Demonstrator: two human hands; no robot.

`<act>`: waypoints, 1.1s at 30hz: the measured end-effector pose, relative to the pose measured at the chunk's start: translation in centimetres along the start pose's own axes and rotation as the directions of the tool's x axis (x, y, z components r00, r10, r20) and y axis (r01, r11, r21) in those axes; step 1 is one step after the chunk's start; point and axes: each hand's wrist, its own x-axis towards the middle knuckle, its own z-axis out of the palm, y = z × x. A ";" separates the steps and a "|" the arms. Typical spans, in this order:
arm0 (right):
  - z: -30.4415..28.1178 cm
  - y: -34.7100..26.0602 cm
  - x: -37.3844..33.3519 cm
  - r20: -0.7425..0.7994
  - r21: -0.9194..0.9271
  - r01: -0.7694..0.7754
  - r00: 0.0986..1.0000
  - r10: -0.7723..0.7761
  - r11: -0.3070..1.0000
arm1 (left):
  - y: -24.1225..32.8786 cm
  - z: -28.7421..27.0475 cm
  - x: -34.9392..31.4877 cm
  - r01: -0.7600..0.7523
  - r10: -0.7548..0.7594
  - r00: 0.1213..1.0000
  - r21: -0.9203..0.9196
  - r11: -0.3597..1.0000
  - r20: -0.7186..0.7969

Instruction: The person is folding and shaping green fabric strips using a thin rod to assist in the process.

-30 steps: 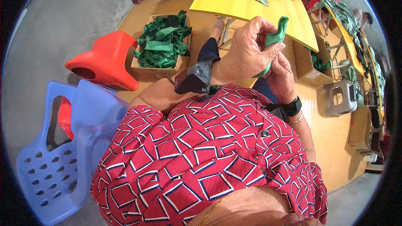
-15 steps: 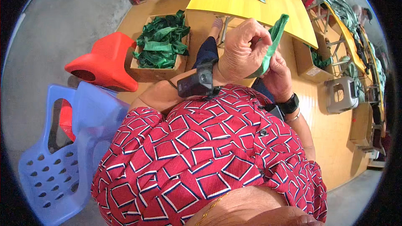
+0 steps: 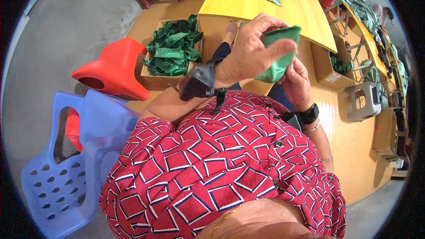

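A shiny green cloth piece, pouch-like in outline, is held up between my two hands, close to the near edge of the yellow table. My left hand has it gripped, with the thumb stretched across the front and the fingers partly hidden behind the fabric. Lower down on its right side, my right hand pinches the edge between thumb and fingertips. Whether the cloth has an opening cannot be seen. Left of my hands, a cardboard box on the floor is heaped with similar green cloth pieces.
Pale green cloths lie on the far part of the yellow table. A red stool and a blue plastic chair stand at left. To the right are another box, a grey stool and a second cloth-covered table.
My left hand has uncurled, its thumb now lying across the cloth. The cloth has turned from edge-on to show its broad, spread face. My right hand keeps its pinch at the edge.
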 end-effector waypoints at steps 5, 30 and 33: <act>1.2 -0.9 -0.2 -0.025 -0.391 0.113 0.991 -0.134 0.914 | 0.6 -0.7 0.3 -0.011 0.002 0.999 0.221 0.975 0.045; 1.8 -2.8 -0.7 -0.001 -0.764 0.198 0.952 -0.307 0.614 | -2.0 -0.7 1.8 -0.165 0.168 0.985 0.380 0.910 0.025; 2.4 -3.5 -1.1 0.008 -0.738 0.183 0.965 -0.263 0.650 | -0.7 -0.2 2.1 -0.251 0.244 0.966 0.502 0.828 0.082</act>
